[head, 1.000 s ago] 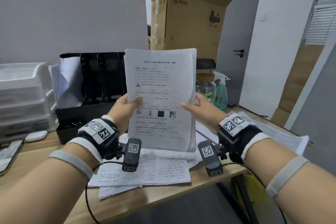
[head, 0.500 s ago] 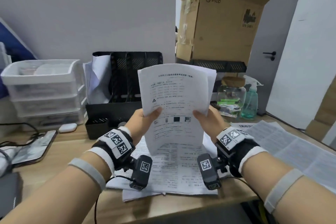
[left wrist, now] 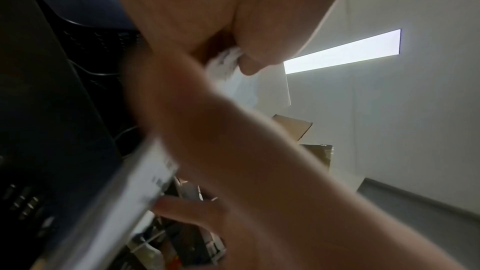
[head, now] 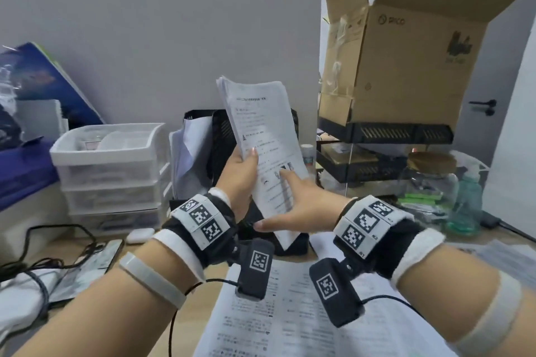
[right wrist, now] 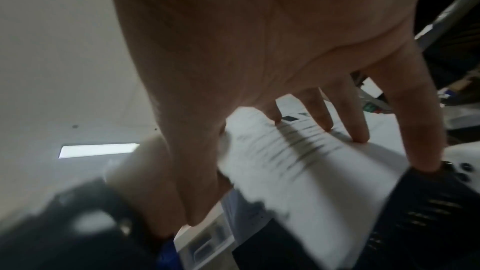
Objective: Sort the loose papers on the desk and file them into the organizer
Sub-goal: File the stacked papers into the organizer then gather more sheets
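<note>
We hold sheaf of papers (head: 262, 151) upright, tilted, right before black mesh organizer (head: 223, 136). Left hand (head: 240, 174) clamped on its edge, thumb over print; right hand (head: 295, 206) flat against face, fingers straight. Some white sheets already stand in organizer; more printed sheets (head: 290, 313) lie loose on wooden desk (head: 203, 293), unfiled. Paper thin, floppy, curling.

Left hand (head: 240, 175) raised, thumb and curled fingers pinching white printed paper stack (head: 262, 136); right hand (head: 295, 206) just right, straight fingers flat against stack.
</note>
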